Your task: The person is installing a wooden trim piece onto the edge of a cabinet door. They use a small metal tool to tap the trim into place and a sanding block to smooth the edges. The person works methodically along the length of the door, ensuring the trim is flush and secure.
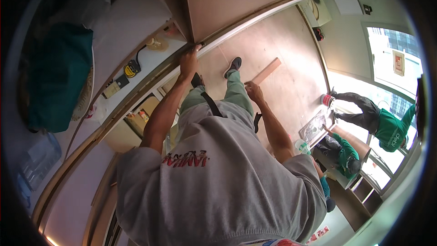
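Wooden board [268, 69] has pale floor [291, 86] around it and a long wooden edge [157, 73] toward the frame's upper left, where your left hand [189, 64] rests, how closed I cannot tell; your right hand [254, 93] grips its near end, the rest jutting upper right

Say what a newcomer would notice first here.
Probably the large grey fabric sweatshirt filling the lower middle. Next, the long flat brown strip held in the right hand near centre, with the left hand on the long brown edge. Then the green-topped person by the bright glass window at far right, and the teal fabric bundle at far left.
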